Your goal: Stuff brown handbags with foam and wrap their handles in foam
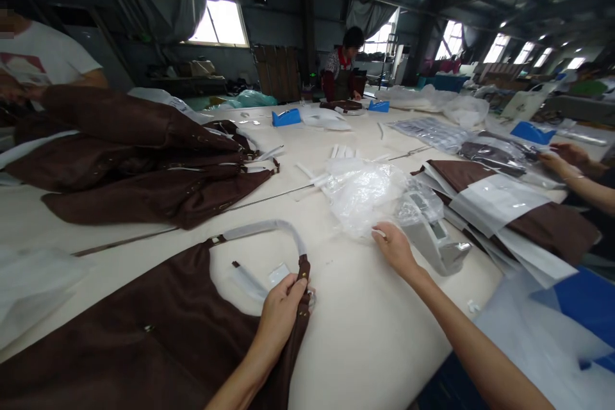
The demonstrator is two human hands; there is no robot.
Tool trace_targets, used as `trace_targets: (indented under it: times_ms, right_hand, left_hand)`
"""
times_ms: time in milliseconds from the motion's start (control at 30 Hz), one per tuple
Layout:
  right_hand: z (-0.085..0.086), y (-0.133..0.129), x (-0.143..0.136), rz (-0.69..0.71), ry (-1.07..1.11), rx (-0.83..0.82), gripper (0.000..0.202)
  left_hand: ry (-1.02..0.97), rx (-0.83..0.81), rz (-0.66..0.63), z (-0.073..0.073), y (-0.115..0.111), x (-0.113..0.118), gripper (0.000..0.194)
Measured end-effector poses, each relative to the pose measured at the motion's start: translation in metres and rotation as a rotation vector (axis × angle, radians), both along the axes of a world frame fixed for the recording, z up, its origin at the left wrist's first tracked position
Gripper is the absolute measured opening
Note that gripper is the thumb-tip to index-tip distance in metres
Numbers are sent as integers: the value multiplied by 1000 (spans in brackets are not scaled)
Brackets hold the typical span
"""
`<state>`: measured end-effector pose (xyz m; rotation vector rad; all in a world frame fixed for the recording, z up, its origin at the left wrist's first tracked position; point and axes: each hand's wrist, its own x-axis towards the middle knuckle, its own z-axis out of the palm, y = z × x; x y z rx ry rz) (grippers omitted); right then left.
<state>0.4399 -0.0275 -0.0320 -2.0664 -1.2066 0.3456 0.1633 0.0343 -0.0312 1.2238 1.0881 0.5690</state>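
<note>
Two bare hands are working over a pale table (375,333), and much around them is hard to read. The brown apron (144,333) at the near left edge is running out of the bottom of the picture, so its full shape is hidden. The left hand (283,311) is closing on the apron's top corner, where the pale neck strap (269,230) meets the cloth; its fingers are curling over the edge and the thumb is lying on top, and the white bits beneath it are partly covered. The left forearm is coming up from the bottom edge. The right arm is stretching forward across the table's near right part, and the right hand (396,248) is lying palm down with loosely bent fingers touching the crumpled clear plastic bag (365,195); whether it is gripping anything cannot be told. A grey tape dispenser (439,243) is sitting just beside that hand, half veiled by plastic. More brown aprons (144,160) are lying heaped toward the far left edge. Another person's hands (562,160) are showing at the right edge, cut off.
</note>
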Motion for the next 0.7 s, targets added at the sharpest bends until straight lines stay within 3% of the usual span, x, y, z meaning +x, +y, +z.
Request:
trace_targets:
  times_ms: [133,267,433,600,700]
  right_hand:
    - [4,22,6,86,-174,-168,36]
    - [5,22,7,106,-286,-280,39]
    - [9,23,2,62,-382,-315,62]
    - [-2,56,-6,30,-441,-328,80]
    - [-10,74,-8,81,-461,-344,74]
  left_hand:
    - [-20,-16,23,2,0,-2,44]
    - [-46,-34,36,2,0,-3,47]
    - [-71,-51,35,1,2,-3,49]
    - [-84,-47,31,-6,3,-5,49]
    - [-105,-44,45,-15,5,-6,51]
